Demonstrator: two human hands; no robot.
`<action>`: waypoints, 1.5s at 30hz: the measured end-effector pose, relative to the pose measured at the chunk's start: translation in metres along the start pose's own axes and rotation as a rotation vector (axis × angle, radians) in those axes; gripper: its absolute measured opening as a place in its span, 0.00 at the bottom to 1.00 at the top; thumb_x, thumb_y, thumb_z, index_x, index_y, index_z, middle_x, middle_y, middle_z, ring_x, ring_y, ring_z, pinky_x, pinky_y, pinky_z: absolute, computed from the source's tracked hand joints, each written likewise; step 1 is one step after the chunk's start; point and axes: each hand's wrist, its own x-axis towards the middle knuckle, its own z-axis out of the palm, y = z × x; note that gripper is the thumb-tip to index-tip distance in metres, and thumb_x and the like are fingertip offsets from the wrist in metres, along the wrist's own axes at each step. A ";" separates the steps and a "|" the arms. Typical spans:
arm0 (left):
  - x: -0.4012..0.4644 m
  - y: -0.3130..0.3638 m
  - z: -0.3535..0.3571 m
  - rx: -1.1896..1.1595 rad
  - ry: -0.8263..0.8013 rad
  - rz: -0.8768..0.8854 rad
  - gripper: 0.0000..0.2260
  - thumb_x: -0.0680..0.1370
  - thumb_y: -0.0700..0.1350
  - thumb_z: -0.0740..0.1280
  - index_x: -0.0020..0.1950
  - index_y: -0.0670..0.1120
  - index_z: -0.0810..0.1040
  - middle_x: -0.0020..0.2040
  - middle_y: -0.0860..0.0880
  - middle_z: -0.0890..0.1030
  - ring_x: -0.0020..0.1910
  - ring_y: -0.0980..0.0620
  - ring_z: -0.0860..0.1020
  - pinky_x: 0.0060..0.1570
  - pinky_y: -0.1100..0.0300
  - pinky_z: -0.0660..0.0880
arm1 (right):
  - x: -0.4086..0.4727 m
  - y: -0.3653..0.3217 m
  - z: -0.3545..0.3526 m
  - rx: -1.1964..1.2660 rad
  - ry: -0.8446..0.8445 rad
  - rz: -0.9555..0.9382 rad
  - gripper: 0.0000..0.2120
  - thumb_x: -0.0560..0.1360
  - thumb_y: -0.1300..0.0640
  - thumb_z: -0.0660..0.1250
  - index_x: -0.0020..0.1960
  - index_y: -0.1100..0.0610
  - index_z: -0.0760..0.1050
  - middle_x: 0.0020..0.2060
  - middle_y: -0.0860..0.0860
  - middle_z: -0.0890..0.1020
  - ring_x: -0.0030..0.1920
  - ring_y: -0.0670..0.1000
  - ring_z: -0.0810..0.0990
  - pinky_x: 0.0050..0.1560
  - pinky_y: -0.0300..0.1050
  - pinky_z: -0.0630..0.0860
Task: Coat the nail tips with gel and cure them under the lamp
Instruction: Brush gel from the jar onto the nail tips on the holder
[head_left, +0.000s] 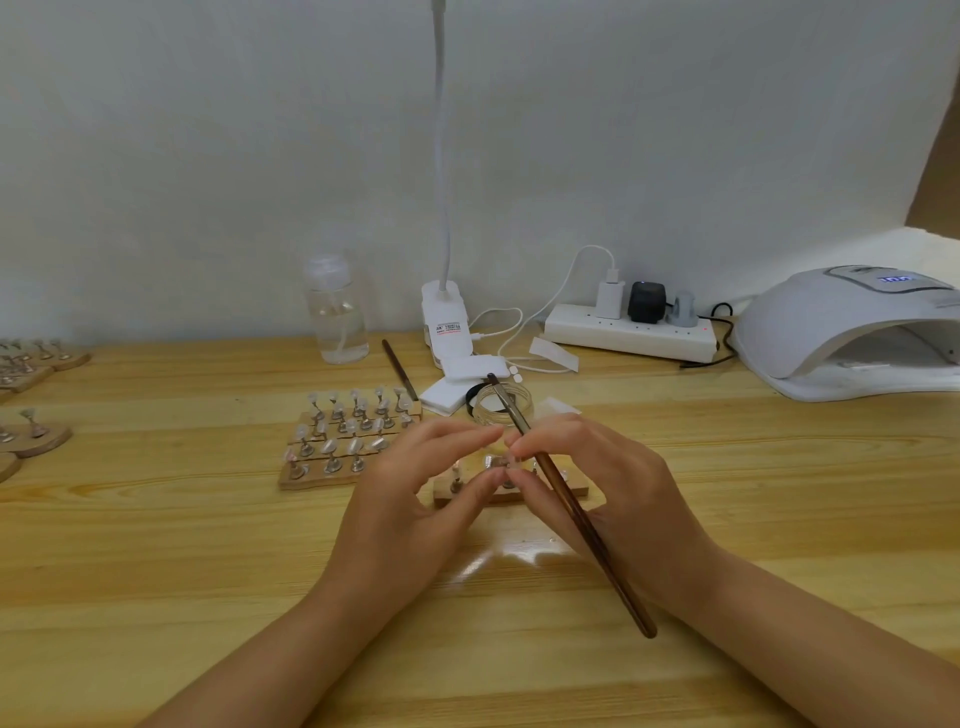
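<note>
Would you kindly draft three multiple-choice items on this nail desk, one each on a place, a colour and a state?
1. Where does the curing lamp stand?
A. far right of the table
B. far left
C. between the hands

2. What colour is the power strip?
A. black
B. white
C. red

3. What is the right hand doing?
A. resting flat and empty
B. holding the brush
C. lifting the clear bottle

Answers:
1 A: the lamp sits by the right edge, against the wall.
2 B: its casing is white.
3 B: the brown handle runs through that hand's fingers, near the left hand.
</note>
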 end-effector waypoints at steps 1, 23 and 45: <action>0.000 0.000 0.000 -0.006 -0.006 0.009 0.14 0.70 0.46 0.71 0.54 0.52 0.78 0.47 0.57 0.80 0.48 0.62 0.76 0.47 0.71 0.71 | 0.000 0.000 0.000 -0.001 -0.005 -0.006 0.09 0.73 0.62 0.67 0.52 0.57 0.71 0.42 0.51 0.81 0.42 0.43 0.79 0.42 0.37 0.77; 0.002 0.000 -0.004 -0.088 0.128 -0.131 0.07 0.69 0.48 0.67 0.44 0.60 0.78 0.41 0.65 0.81 0.42 0.63 0.79 0.44 0.67 0.74 | 0.039 0.007 -0.024 0.314 0.419 0.710 0.18 0.73 0.45 0.58 0.32 0.53 0.77 0.23 0.44 0.75 0.28 0.38 0.72 0.32 0.26 0.68; 0.003 -0.002 -0.006 -0.125 0.132 -0.260 0.08 0.69 0.43 0.70 0.42 0.56 0.80 0.42 0.58 0.82 0.42 0.57 0.79 0.44 0.50 0.76 | 0.085 0.048 0.003 -0.235 -0.262 0.632 0.19 0.70 0.43 0.69 0.32 0.58 0.76 0.26 0.49 0.78 0.33 0.50 0.79 0.39 0.48 0.75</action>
